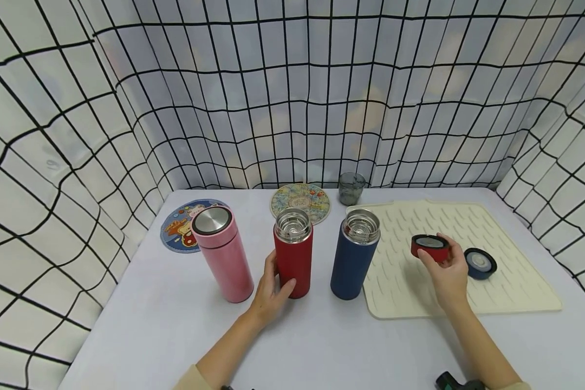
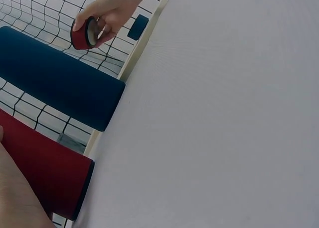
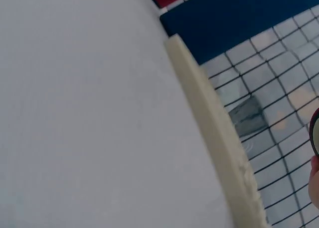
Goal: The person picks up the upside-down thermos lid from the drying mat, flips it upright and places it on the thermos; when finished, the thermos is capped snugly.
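Observation:
My left hand (image 1: 269, 297) grips the lower part of a red thermos bottle (image 1: 293, 260), which stands upright on the table with its steel mouth uncovered. Above the cream mat, my right hand (image 1: 449, 273) pinches a red lid (image 1: 430, 248) by its sides; the left wrist view shows this lid (image 2: 81, 36) held clear of the surface. Between the hands stands a dark blue thermos bottle (image 1: 355, 257), also without its lid. Its blue lid (image 1: 480, 263) lies on the mat just right of my right hand. A pink thermos bottle (image 1: 226, 260) with its lid on stands left of my left hand.
The cream ridged mat (image 1: 512, 292) covers the right side of the white table (image 1: 141, 325). A grey glass (image 1: 351, 188) stands at the back. Two round patterned coasters lie behind the bottles, one blue (image 1: 173, 230) and one pale (image 1: 299, 197). Black netting (image 1: 292, 86) surrounds the table.

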Motion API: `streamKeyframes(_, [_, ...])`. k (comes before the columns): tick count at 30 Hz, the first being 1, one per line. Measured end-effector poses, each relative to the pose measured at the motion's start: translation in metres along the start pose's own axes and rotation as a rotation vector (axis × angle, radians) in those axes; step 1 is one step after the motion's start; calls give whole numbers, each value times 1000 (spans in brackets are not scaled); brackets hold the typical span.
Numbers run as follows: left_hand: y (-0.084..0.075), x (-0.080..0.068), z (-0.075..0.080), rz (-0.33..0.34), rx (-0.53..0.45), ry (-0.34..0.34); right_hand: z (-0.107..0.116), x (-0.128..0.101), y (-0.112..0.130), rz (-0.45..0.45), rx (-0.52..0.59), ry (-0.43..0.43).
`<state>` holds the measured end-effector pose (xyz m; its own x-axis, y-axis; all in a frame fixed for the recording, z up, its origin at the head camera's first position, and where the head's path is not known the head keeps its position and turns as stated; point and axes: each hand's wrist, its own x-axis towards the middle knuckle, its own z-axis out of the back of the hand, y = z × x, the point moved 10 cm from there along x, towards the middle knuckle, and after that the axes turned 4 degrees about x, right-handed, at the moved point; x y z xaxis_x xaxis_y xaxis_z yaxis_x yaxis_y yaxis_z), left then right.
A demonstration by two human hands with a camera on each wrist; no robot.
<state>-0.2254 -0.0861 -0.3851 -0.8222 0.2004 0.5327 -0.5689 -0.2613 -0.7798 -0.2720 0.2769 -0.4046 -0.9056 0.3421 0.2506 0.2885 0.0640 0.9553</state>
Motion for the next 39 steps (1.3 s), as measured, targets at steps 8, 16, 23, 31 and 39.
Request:
streamKeyframes(8, [2,-1,-2,5,-34,12,-21,-13,54,116,283,136])
streamKeyframes(16, [-1,4,-1,-16,-41,21,-45,-29,99,228,602,279])
streamKeyframes(23, [2,4,0,-2,-35,30,-69,-50,130,371,671,416])
streamKeyframes(31, [3,4,4,1,-17,14,-93,-67,150,490,607,518])
streamKeyframes(39, [3,2,1,34,-45,6,-123,-82,161,544,358,591])
